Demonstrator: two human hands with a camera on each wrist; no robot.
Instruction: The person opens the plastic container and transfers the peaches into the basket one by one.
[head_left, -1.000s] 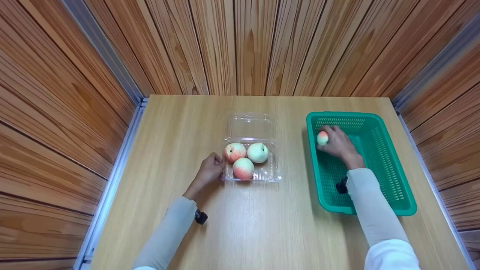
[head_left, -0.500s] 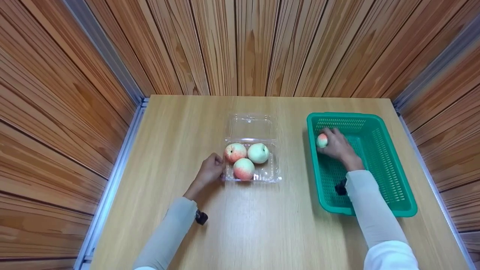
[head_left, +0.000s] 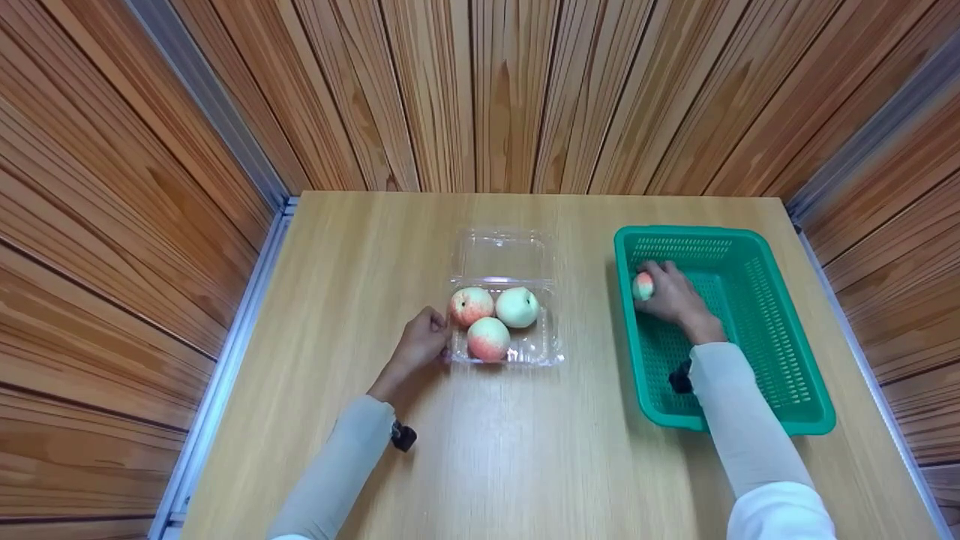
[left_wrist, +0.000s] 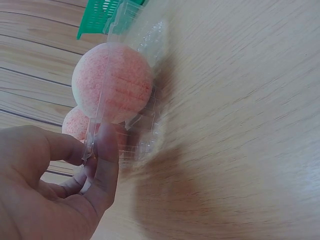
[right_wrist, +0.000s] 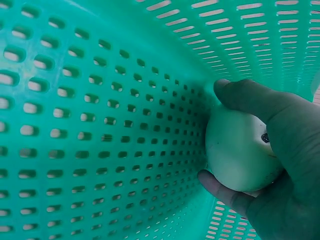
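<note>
Pinched between the thumb and fingers of my left hand [head_left: 421, 337] is the left edge of a clear plastic clamshell box [head_left: 546, 341], its lid [head_left: 501, 255] lying back. Three peaches rest in the box: a reddish one [head_left: 472, 307] at back left, a pale one [head_left: 517, 307] at back right and a two-toned one [head_left: 489, 340] in front. Inside the green basket [head_left: 814, 360], my right hand [head_left: 673, 296] grips another peach [head_left: 643, 286] near the left wall. In the right wrist view, thumb and fingers curl round that peach [right_wrist: 237, 147], low against the basket's mesh.
The basket stands on the right side of the wooden table [head_left: 510, 457], its raised rim [head_left: 626, 322] facing the box. Wood-plank walls [head_left: 510, 97] close in the back and both sides. Bare tabletop separates the box from the basket.
My right hand has shifted slightly toward me inside the basket with its peach. The left hand stays at the box edge, and the three boxed peaches keep their places.
</note>
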